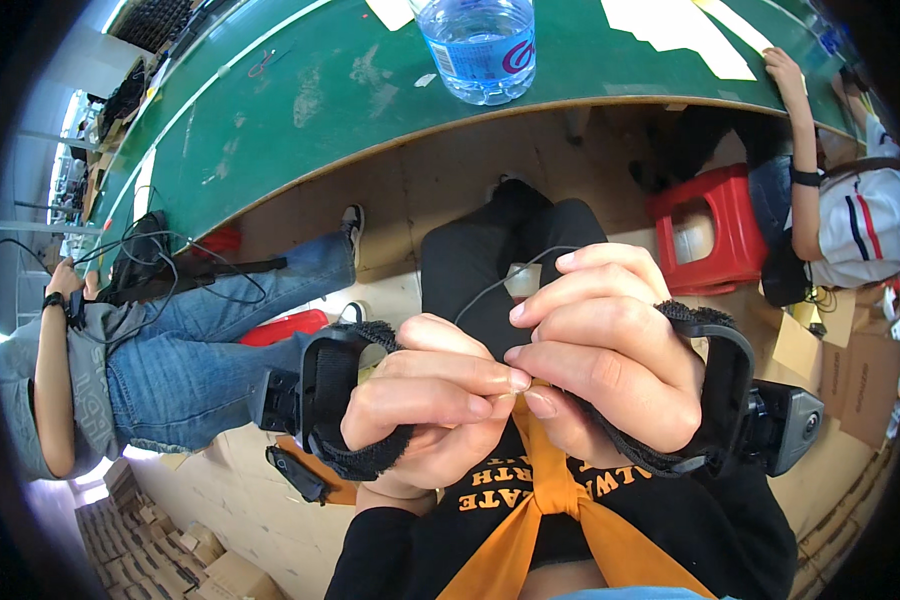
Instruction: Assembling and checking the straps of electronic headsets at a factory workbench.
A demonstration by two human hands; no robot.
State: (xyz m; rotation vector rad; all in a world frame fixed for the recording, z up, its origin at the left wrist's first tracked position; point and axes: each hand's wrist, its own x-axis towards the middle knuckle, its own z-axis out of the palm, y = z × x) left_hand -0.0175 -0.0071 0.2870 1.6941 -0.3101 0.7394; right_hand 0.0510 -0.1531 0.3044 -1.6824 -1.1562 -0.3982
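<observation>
Together, left hand (430, 400) and right hand (610, 350) pinch thin wire (490, 285); bottle (480, 45) holds water

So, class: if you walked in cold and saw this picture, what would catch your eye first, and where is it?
First, the two hands in the middle: the left hand and right hand meet fingertip to fingertip, pinching a thin grey wire, each wearing a black strap with a small camera. Next, the orange cloth knotted below them, then the green table curving across the top with a water bottle.

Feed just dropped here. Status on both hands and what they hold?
Left hand and right hand pressed together at lap, fingertips pinching a thin wire. Wire loops up over the right fingers. Orange strap directly below; nothing blocking.
</observation>
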